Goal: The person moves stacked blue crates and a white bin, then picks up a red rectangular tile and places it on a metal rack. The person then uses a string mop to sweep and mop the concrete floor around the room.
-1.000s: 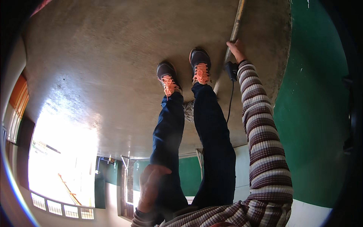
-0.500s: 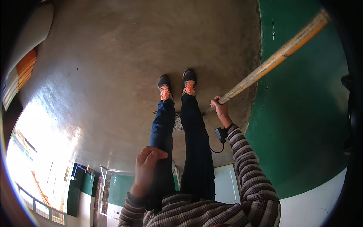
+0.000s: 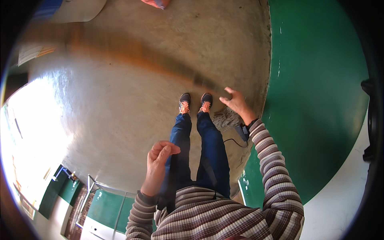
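Observation:
My right hand (image 3: pixel 236 102) is open, thumb and fingers spread beside the blurred end of a long wooden pole (image 3: pixel 132 58); contact is unclear. A grey stringy mop head (image 3: pixel 225 119) lies on the floor behind that wrist, right of my legs. A black device (image 3: pixel 241 132) with a cable is at my right wrist. My left hand (image 3: pixel 161 159) is closed, thumb and fingertips together, in front of my left thigh (image 3: pixel 177 136), with nothing visible in it. My dark shoes (image 3: pixel 206 100) with pink laces stand on the floor.
Concrete floor (image 3: pixel 120 96) meets a green-and-white wall (image 3: pixel 304 100) at the right. A red-pink object (image 3: pixel 156 3) lies at the top. A bright opening (image 3: pixel 28 128) is at the left, with a metal frame (image 3: pixel 89 188) at lower left.
The pole has swung from upper right across to upper left. My right hand has gone from gripping it to spread fingers. The mop head now shows right of my legs.

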### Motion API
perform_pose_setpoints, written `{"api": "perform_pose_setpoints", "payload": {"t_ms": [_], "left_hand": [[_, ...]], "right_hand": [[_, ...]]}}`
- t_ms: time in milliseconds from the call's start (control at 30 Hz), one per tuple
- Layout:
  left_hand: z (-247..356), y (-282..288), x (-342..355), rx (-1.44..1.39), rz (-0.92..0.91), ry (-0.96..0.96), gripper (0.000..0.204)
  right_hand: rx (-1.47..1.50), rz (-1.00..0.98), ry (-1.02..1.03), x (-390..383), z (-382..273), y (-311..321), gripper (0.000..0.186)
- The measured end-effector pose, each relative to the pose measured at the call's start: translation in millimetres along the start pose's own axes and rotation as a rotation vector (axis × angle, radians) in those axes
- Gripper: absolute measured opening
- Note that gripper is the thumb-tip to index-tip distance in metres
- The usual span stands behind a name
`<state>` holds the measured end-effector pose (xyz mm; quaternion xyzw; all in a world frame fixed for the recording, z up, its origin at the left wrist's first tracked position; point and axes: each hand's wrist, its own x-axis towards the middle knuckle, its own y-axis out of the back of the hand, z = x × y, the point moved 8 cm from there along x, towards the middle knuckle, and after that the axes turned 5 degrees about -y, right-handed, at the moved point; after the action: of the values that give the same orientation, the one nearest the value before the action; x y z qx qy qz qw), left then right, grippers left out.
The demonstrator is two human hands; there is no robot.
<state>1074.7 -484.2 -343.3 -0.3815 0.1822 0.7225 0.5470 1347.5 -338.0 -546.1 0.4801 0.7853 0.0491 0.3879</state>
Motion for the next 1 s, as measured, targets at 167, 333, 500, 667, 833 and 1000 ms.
{"api": "perform_pose_setpoints", "payload": {"t_ms": [167, 333, 500, 667, 833, 1000], "left_hand": [[50, 38, -29, -0.489, 0.271, -0.345, 0.043], [103, 59, -61, -0.718, 0.043, -0.558, 0.068], [136, 60, -82, -0.553, -0.202, -0.696, 0.065], [148, 93, -74, -0.327, -0.618, -0.550, 0.032], [182, 235, -85, -0.395, -0.277, -0.706, 0.031], [216, 372, -149, -0.286, 0.084, -0.946, 0.042]], "right_hand": [[-0.044, -0.175, 0.375, -41, -124, -59, 0.024], [-0.096, -0.215, 0.384, -84, -132, -99, 0.019], [-0.070, 0.150, 0.333, -110, -115, -92, 0.014], [-0.228, 0.402, 0.303, -109, -143, -119, 0.011], [-0.339, 0.324, 0.372, -85, -231, -218, 0.009], [-0.214, 0.130, 0.539, -77, -345, -334, 0.010]]}}
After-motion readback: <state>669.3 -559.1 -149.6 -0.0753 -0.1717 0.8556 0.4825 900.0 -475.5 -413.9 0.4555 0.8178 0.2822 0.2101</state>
